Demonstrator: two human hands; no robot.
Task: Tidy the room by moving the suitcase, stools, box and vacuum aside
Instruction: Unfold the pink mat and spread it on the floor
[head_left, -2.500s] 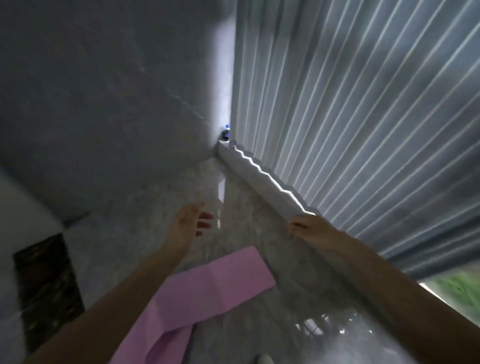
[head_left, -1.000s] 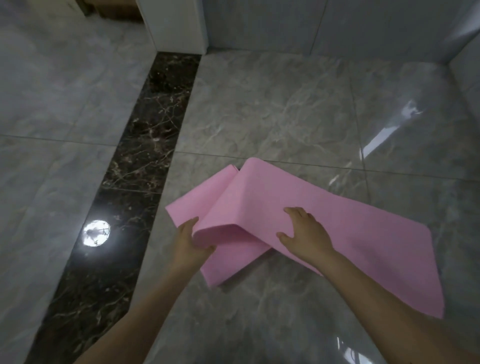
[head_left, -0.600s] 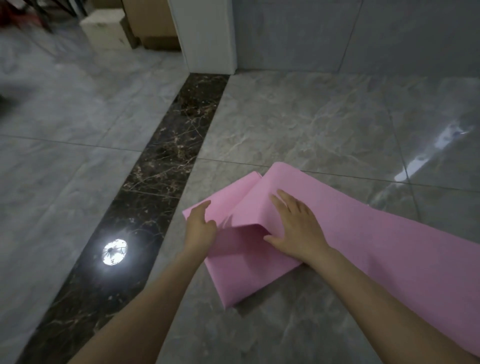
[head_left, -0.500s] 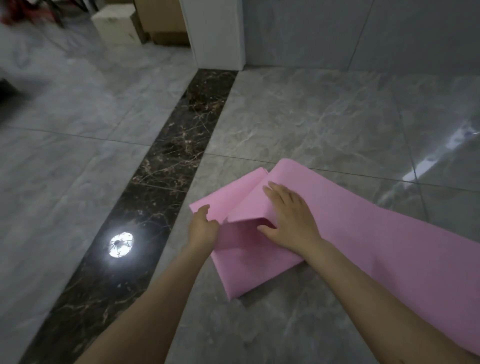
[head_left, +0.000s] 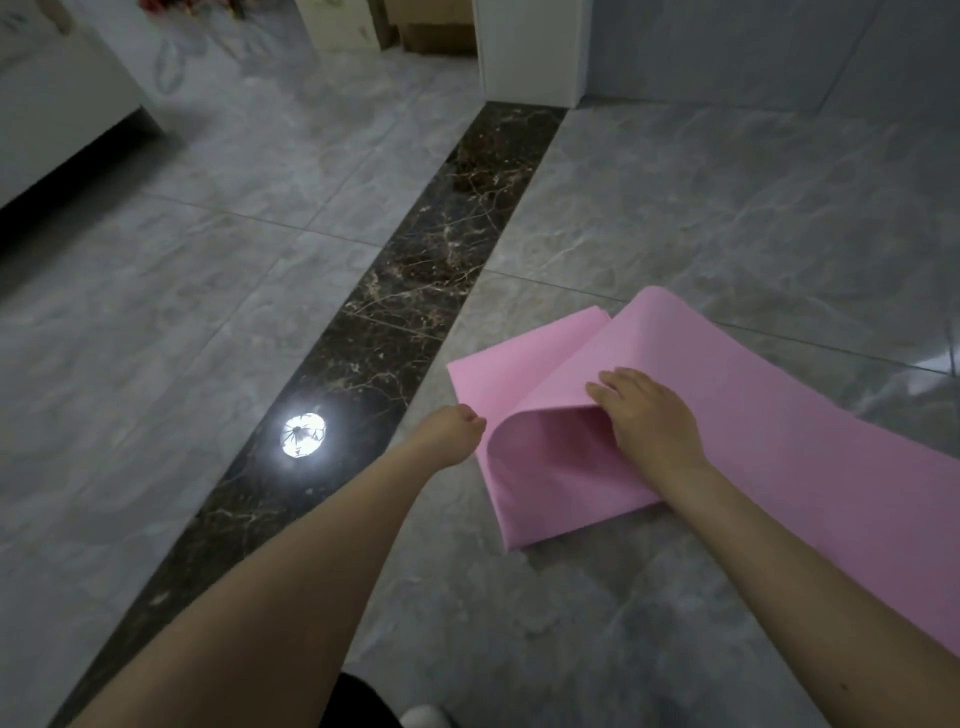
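Pink mat (head_left: 753, 415) on grey floor, just right of dark marble strip (head_left: 415, 291). Right hand (head_left: 647, 415) grips folded-over mat edge. Left hand (head_left: 452, 431) beside mat's left edge, fingers curled; grip unclear. Cardboard boxes (head_left: 363, 23) beyond strip's far end.

**A shiny grey floor with a dark stripe**

The floor (head_left: 218, 291) is grey marble tile. A dark stripe (head_left: 415, 291) runs across it, with a bright light spot (head_left: 304, 435) shining on it. A white pillar (head_left: 530, 52) stands far back, beside what may be cardboard boxes (head_left: 436, 26).
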